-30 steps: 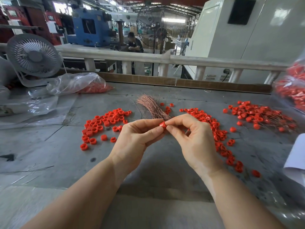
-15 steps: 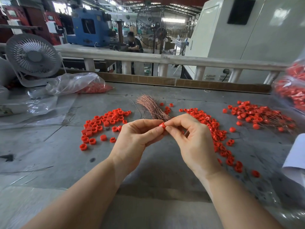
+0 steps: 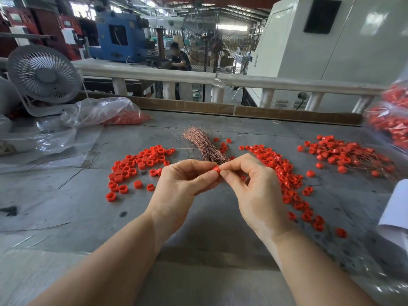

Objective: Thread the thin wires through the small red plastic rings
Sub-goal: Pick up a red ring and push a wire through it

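Both hands meet above the middle of the grey table. My left hand (image 3: 183, 182) pinches a small red ring (image 3: 215, 168) between thumb and forefinger. My right hand (image 3: 254, 186) pinches at the same ring from the right with its fingertips; any wire there is too thin to make out. A bundle of thin copper wires (image 3: 203, 144) lies just behind the hands. Loose red rings lie in a pile on the left (image 3: 136, 166) and in a strip on the right (image 3: 287, 180). A further pile of rings with wires in them (image 3: 344, 153) sits at the far right.
A clear plastic bag holding red rings (image 3: 103, 113) and a white desk fan (image 3: 44, 78) stand at the back left. Another bag of red parts (image 3: 390, 120) is at the right edge, with white paper (image 3: 395, 215) below it. A low cardboard wall (image 3: 242, 111) borders the table's back.
Both hands stay pinched at the ring in the same place. My right hand's fingers have shifted slightly at the ring.
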Demonstrator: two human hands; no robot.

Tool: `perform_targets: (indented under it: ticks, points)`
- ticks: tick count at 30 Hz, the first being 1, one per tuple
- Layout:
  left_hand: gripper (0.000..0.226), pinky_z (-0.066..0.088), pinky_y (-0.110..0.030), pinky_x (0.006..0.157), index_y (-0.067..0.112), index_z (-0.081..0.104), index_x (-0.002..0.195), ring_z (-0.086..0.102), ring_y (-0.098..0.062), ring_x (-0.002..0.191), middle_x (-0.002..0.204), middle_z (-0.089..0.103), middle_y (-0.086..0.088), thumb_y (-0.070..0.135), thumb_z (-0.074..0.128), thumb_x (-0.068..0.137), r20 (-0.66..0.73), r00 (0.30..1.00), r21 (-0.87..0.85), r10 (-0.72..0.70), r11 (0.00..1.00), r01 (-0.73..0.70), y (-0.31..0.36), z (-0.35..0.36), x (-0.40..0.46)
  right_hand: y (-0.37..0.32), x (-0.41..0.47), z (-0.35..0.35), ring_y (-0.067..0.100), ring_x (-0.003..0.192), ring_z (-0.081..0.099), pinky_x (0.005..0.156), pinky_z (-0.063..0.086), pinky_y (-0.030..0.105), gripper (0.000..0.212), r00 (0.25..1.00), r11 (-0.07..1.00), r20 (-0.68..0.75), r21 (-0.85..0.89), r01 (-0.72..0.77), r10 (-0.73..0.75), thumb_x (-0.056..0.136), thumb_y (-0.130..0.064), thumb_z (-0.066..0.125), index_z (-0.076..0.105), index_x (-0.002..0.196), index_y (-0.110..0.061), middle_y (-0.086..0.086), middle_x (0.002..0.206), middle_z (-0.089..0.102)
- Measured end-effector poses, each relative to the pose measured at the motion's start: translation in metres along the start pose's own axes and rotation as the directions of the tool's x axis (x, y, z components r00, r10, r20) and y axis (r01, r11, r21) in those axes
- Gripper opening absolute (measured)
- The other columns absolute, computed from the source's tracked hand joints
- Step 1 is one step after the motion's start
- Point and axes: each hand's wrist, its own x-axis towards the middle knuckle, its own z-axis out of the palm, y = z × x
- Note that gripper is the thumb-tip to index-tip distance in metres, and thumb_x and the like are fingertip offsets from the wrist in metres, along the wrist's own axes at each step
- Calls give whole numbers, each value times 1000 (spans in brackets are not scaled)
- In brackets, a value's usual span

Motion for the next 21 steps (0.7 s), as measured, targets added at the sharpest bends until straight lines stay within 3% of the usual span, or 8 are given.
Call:
perform_targets:
  ticks: [4,9,16,21]
  points:
    - [15,55,-20,62,10,72,71,70,-19,69,75,73,-11,9,69,57,-16,1000,-21,4,1000,-4,-2,1,0,-3,-1,2,7,77,58,71,47,21,8,1000,1000,0,-15,-13,13,84,-4,65,69,81,-11,-3,78,62]
    - [19,55,-19,61,4,69,76,70,-18,68,73,72,-10,8,68,58,-45,999,-12,1,1000,-1,-4,0,1,-6,-2,4,13,80,57,74,47,30,8,1000,996,21,-90,11,-9,84,-2,63,68,82,-8,-2,79,59]
    - [11,54,-18,60,11,75,65,70,-15,68,71,72,-8,8,66,60,-47,999,-40,-11,999,9,-3,-2,2,-7,-3,6,9,76,54,71,46,25,14,999,993,50,-118,14,-8,83,0,61,68,86,-11,-7,80,56]
    - [13,55,-20,63,14,76,68,69,-14,70,73,72,-8,11,68,58,-11,998,-84,-60,995,59,-4,-3,3,-8,-5,7,10,66,50,64,43,22,14,999,990,-24,-139,39,-42,73,-6,69,67,83,-15,-3,77,56]
